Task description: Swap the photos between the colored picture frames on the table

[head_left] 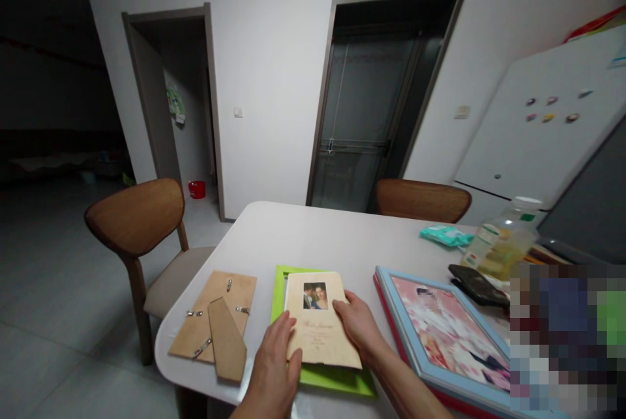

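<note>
A cream paper card (320,334) with a small photo of two people and faint printed lines lies over a lime-green picture frame (337,380), covering most of it. On the card's left edge is my left hand (276,354), thumb bent toward the lower corner and fingers along the side. My right hand (359,321) grips the upper right edge, thumb on top; its other fingers are mostly hidden. Left of the frame rests a wooden frame back (195,315) with metal clips and a tan stand leg (227,341).
To the right, a blue-framed picture (415,334) lies on a red-edged one. Beyond it are a dark phone-like object (476,285), a big plastic bottle (503,240) and a teal packet (445,235). Wooden chairs stand at the left (141,217) and the far side (423,199) of the white table (313,230).
</note>
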`<state>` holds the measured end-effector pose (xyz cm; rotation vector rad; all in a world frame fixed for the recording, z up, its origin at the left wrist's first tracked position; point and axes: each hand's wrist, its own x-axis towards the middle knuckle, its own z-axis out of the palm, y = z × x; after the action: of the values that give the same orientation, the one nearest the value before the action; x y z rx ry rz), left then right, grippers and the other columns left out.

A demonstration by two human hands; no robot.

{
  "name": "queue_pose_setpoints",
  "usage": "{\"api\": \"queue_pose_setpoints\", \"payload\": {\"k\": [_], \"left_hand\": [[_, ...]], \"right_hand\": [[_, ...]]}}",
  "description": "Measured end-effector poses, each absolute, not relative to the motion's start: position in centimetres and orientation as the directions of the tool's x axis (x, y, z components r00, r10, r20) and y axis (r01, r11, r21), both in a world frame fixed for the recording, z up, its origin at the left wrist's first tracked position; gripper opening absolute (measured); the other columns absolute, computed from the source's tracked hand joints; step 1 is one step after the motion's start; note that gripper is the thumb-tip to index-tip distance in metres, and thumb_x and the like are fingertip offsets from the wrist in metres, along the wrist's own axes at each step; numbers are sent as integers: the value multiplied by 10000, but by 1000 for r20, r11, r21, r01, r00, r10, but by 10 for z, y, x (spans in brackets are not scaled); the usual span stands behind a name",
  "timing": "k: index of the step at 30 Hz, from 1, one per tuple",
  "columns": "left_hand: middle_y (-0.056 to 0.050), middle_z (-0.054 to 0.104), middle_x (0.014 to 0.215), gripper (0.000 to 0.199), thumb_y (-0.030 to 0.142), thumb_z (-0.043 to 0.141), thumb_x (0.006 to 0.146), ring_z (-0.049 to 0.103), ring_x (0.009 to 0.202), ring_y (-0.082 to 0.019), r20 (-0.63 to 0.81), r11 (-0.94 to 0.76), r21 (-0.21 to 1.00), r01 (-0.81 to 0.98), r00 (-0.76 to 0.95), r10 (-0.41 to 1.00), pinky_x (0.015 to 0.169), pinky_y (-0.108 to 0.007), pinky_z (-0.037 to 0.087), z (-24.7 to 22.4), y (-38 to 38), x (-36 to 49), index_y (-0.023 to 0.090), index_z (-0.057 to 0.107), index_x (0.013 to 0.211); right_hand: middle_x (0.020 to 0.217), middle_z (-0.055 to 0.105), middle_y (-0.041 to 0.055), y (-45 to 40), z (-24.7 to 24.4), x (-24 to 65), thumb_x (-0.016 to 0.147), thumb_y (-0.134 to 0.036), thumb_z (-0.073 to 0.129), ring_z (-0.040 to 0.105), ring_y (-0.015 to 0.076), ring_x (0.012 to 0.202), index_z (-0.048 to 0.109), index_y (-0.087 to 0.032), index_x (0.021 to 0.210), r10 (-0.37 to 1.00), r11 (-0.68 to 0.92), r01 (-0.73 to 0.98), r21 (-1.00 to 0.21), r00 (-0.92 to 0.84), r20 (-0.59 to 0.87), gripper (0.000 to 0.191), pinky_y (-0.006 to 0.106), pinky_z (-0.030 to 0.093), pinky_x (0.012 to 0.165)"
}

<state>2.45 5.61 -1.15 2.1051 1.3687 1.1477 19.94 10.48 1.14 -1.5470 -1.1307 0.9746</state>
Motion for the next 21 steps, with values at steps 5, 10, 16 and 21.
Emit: {"api": "queue_pose_setpoints", "payload": {"k": [5, 10, 16, 21], "left_hand": [[-137, 528, 1151, 313, 124, 411, 747, 483, 1068, -209, 533, -576, 465, 672, 307, 788, 875, -385, 436, -18, 59, 21, 134, 506, 1044], [-137, 532, 1150, 338, 179, 483, 729, 490, 1058, -231, 486, -571, 407, 713, 361, 796, 870, -404, 438, -14, 59, 21, 134, 507, 1064], [-111, 573, 1097, 326, 133, 510, 683, 506, 1025, -240, 361, -495, 405, 769, 363, 859, 882, -430, 405, 4, 61, 28, 145, 556, 1005], [-62, 604, 1050, 242, 109, 496, 692, 518, 1008, -215, 341, -495, 429, 755, 373, 863, 882, -402, 404, 11, 60, 29, 191, 597, 897]], "right_hand": [[833, 667, 83, 112, 10, 196, 652, -176, 368, 619, 183, 719, 542, -105, 994, 969, -75, 345, -935, 246, 13, 390, 231, 459, 562], [888, 649, 71, 114, 13, 200, 682, -157, 349, 594, 155, 762, 556, -136, 981, 971, -34, 667, -744, 197, 132, 364, 212, 425, 648], [866, 587, 112, 111, 12, 202, 694, -258, 424, 539, 207, 804, 586, -139, 903, 959, -107, 819, -563, 236, 160, 290, 277, 376, 687], [916, 535, 91, 101, 4, 203, 708, -254, 431, 488, 194, 882, 541, -154, 1021, 955, -71, 936, -344, 164, 249, 347, 266, 358, 738]]}}
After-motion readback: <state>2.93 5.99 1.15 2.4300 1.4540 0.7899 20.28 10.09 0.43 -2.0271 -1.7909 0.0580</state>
